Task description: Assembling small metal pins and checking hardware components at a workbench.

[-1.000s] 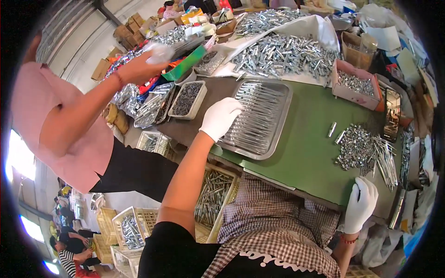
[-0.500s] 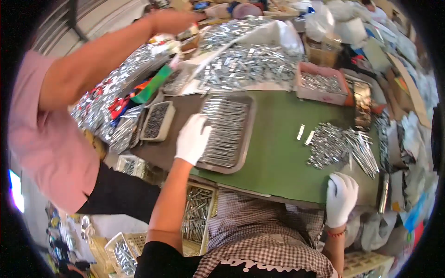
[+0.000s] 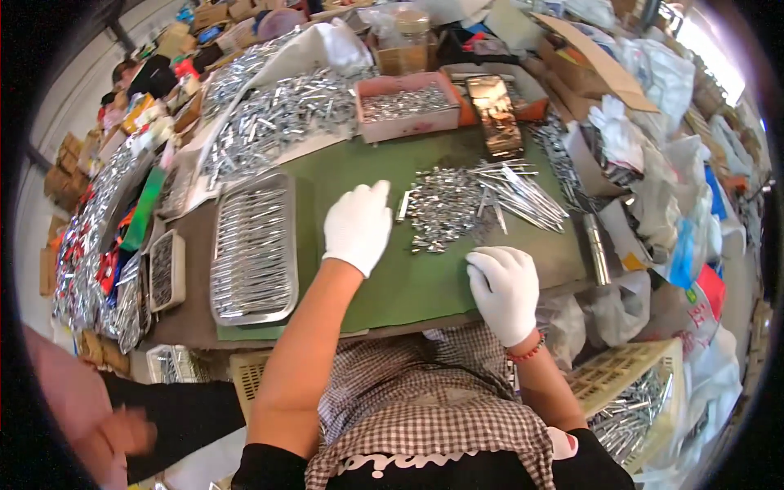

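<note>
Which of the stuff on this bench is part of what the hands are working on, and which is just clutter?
In use:
left hand
right hand
pile of small metal parts
metal tray
green mat

Lying about:
pink bin
cardboard box
spare white gloves

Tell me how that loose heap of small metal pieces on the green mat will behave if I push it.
The heap of small metal pieces would probably spread rather than slide together. The pieces look round and shiny, so some may roll on the green mat. They may slip in the gloved left hand.
</note>
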The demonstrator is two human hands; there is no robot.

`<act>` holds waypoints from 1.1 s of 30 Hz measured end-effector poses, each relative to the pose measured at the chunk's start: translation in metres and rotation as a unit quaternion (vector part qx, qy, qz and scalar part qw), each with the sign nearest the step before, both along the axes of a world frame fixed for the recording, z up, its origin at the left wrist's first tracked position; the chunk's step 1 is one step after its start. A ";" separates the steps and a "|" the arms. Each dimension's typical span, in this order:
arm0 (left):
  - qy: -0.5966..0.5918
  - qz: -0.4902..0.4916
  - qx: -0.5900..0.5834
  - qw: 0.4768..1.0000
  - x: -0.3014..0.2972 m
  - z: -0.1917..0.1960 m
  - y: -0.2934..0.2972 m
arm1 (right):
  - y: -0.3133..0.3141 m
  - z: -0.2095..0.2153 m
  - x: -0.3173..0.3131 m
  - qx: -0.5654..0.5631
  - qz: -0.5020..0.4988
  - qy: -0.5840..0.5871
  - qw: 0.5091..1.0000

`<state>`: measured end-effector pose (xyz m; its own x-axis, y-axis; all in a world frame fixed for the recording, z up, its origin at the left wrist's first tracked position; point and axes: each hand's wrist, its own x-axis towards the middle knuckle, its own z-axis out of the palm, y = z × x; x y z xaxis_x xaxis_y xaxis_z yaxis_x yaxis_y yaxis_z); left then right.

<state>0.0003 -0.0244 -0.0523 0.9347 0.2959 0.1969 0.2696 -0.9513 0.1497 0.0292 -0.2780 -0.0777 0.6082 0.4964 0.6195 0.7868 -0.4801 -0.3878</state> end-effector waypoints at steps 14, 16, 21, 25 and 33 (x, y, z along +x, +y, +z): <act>-0.038 -0.199 -0.132 0.970 -0.082 0.004 -0.076 | -0.049 0.006 0.093 -0.096 -0.178 -0.056 0.978; -0.044 -0.202 -0.109 0.972 -0.083 -0.004 -0.087 | -0.049 0.007 0.096 -0.105 -0.174 -0.048 0.978; -0.110 -0.163 -0.134 0.971 -0.081 -0.014 -0.095 | -0.052 0.004 0.098 -0.087 -0.170 -0.063 0.980; -0.115 -0.151 -0.146 0.971 -0.076 -0.022 -0.095 | -0.059 0.024 0.077 0.039 -0.162 0.006 0.986; -0.140 -0.140 -0.154 0.968 -0.077 -0.020 -0.096 | -0.047 0.067 0.016 -0.006 -0.067 0.013 0.998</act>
